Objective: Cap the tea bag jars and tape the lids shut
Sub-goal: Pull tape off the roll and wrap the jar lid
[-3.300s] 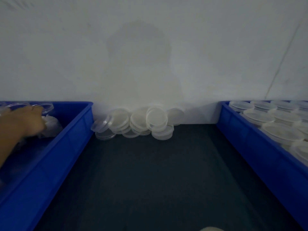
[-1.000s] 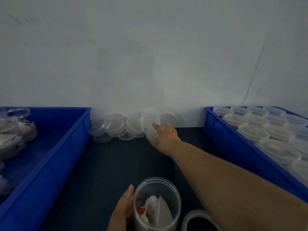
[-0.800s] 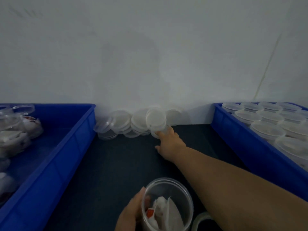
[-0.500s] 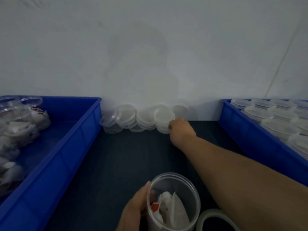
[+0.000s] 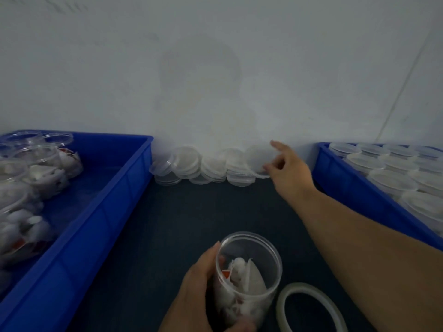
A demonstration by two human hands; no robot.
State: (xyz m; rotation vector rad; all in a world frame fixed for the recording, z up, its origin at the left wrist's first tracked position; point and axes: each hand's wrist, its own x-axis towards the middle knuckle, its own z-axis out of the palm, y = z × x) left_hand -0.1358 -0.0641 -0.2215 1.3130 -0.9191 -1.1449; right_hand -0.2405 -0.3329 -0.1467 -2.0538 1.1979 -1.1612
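While we looked down at the dark table mat (image 5: pixel 191 224), our left hand (image 5: pixel 199 283) held the open jar (image 5: pixel 249 271) upright near us, with the fingers curled around its side. Tea bags sat inside the jar and it had no lid on it. Our right hand (image 5: pixel 285 168) was stretched out to the wall and pinched one clear lid (image 5: pixel 257 159) by its right edge, with the index finger pointing up. This lid stood tilted at the right end of the pile of lids (image 5: pixel 191 164) by the wall. Just right of the jar a tape roll (image 5: pixel 309 287) lay flat. Uncapped jars (image 5: pixel 36 168) lay in the left blue bin (image 5: pixel 96 224), and capped jars (image 5: pixel 388 178) stood in the right blue bin (image 5: pixel 354 192).
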